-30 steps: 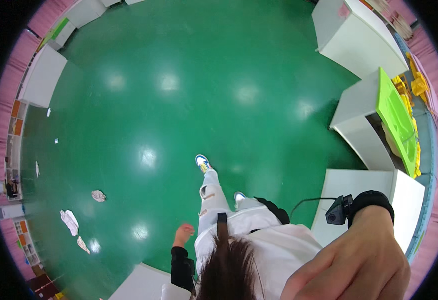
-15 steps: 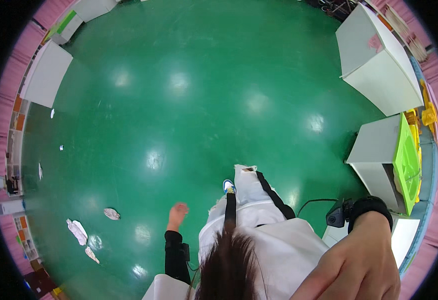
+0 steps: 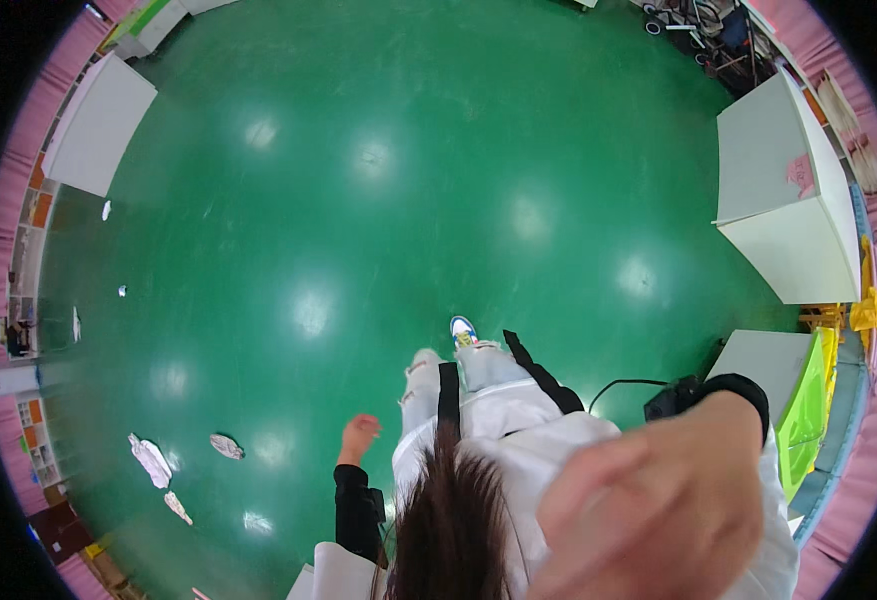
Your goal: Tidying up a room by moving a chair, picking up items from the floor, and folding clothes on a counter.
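We see the left hand [image 3: 360, 436] low in the frame, left of centre, above the green floor [image 3: 388, 230], with nothing visible in it. Its fingers look loosely bent, but at this size we cannot tell how closely they are pressed together. The right hand [image 3: 648, 510] looms at the lower right, blurred, with its back and knuckles toward us; the fingers are hidden, so we cannot tell whether they are spread or pinching anything.

The grey cloth [image 3: 226, 446] lies on the floor in the lower left of the frame, leftward and slightly down from the left hand's fingers and well apart from them. Its long axis slants from upper left to lower right. We judge the left hand clearly the nearer one; the right hand is across the body from it. Just beyond the grey cloth, farther left, we find the pale pink cloth [image 3: 149, 461], with the narrow pale piece [image 3: 177, 508] near its lower end, both slanting the same way.

Near the right wrist, at the right of the frame, we see the cabinet's bright green top [image 3: 803, 415].
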Demonstrator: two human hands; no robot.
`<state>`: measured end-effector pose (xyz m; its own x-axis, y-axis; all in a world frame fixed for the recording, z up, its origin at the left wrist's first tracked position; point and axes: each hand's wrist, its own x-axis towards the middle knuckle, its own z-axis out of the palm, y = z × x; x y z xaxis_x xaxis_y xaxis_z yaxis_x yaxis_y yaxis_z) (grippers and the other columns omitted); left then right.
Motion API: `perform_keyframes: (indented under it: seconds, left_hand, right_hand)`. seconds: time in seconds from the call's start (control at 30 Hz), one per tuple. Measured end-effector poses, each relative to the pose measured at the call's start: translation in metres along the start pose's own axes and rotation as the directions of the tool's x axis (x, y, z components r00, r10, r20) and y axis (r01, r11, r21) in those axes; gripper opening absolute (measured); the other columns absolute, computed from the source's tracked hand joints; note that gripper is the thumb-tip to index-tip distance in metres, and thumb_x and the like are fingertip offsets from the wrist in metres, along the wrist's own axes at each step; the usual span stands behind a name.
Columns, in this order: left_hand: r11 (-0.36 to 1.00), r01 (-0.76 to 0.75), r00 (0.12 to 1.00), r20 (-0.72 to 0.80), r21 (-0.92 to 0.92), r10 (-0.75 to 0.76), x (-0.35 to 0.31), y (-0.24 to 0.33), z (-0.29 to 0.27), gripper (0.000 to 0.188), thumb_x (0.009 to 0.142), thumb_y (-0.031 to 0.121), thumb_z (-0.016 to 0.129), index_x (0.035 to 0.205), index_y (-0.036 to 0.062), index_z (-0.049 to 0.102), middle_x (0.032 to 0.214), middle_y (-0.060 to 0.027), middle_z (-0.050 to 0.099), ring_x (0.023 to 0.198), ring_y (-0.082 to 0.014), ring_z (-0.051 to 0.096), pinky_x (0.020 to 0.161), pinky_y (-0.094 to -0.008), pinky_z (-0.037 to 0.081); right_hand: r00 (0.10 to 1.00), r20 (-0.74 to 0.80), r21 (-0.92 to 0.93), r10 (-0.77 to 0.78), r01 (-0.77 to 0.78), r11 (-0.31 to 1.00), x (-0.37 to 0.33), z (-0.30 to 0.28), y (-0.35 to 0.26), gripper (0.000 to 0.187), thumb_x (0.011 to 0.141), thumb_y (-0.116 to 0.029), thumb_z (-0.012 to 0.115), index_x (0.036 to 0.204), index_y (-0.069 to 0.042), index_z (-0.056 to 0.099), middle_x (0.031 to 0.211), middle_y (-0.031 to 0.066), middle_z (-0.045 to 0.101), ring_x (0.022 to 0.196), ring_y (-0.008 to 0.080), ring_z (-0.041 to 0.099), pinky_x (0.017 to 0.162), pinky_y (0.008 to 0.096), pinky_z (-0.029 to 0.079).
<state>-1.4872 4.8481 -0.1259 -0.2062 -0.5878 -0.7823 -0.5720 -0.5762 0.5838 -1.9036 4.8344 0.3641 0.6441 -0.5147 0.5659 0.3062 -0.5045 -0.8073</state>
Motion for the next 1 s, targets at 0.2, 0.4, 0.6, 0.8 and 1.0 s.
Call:
perform_keyframes:
  seconds: [0.2, 0.4, 0.6, 0.8, 1.0]
  left_hand:
    - [0.991, -0.058, 0.998, -0.047, -0.121, 0.053, 0.074, 0.063, -0.033, 0.013, 0.077, 0.012, 0.051, 0.087, 0.0051, 0.055, 0.076, -0.0055, 0.063, 0.061, -0.0129, 0.058, 0.050, -0.0239, 0.042]
    - [0.999, 0.030, 0.997, -0.071, -0.011, -0.031, 0.144, 0.098, -0.109, 0.013, 0.079, 0.013, 0.050, 0.088, 0.0066, 0.054, 0.075, -0.0052, 0.062, 0.061, -0.0138, 0.057, 0.051, -0.0249, 0.043]
    - [0.971, 0.141, 0.989, -0.023, -0.192, -0.148, 0.202, 0.123, -0.201, 0.014, 0.081, 0.017, 0.049, 0.092, 0.0089, 0.053, 0.080, -0.0060, 0.062, 0.067, -0.0148, 0.058, 0.053, -0.0265, 0.043]
    - [0.985, 0.028, 0.996, -0.078, -0.172, -0.042, 0.247, 0.185, -0.260, 0.016, 0.083, 0.018, 0.048, 0.094, 0.0077, 0.053, 0.082, -0.0070, 0.062, 0.067, -0.0151, 0.059, 0.054, -0.0260, 0.043]
    - [0.950, -0.043, 0.996, -0.088, -0.310, 0.016, 0.280, 0.180, -0.288, 0.015, 0.081, 0.013, 0.048, 0.094, 0.0057, 0.053, 0.083, -0.0077, 0.062, 0.067, -0.0181, 0.060, 0.052, -0.0266, 0.043]
  right_hand:
    - [0.971, -0.229, -0.101, 0.075, -0.101, 0.990, 0.053, -0.098, 0.069, 0.022, 0.077, 0.005, 0.043, 0.093, 0.000, 0.058, 0.098, 0.0076, 0.056, 0.077, 0.0218, 0.050, 0.067, 0.0268, 0.041]
    - [0.983, -0.165, -0.165, 0.074, -0.102, 0.981, 0.109, -0.178, 0.145, 0.032, 0.070, 0.009, 0.044, 0.099, -0.001, 0.056, 0.104, 0.0096, 0.053, 0.084, 0.0213, 0.049, 0.068, 0.0288, 0.040]
    - [0.979, -0.184, -0.182, 0.092, -0.126, 0.975, 0.173, -0.233, 0.204, 0.039, 0.068, 0.009, 0.043, 0.103, -0.005, 0.051, 0.103, 0.0074, 0.051, 0.089, 0.0201, 0.048, 0.073, 0.0314, 0.036]
    - [0.974, -0.164, -0.162, 0.154, -0.181, 0.970, 0.217, -0.283, 0.244, 0.042, 0.067, 0.010, 0.043, 0.106, -0.006, 0.049, 0.103, 0.0065, 0.051, 0.092, 0.0202, 0.048, 0.079, 0.0326, 0.033]
    - [0.986, -0.081, -0.159, 0.143, -0.154, 0.975, 0.258, -0.325, 0.260, 0.042, 0.067, 0.011, 0.043, 0.105, -0.006, 0.049, 0.102, 0.0064, 0.051, 0.093, 0.0204, 0.047, 0.080, 0.0333, 0.034]
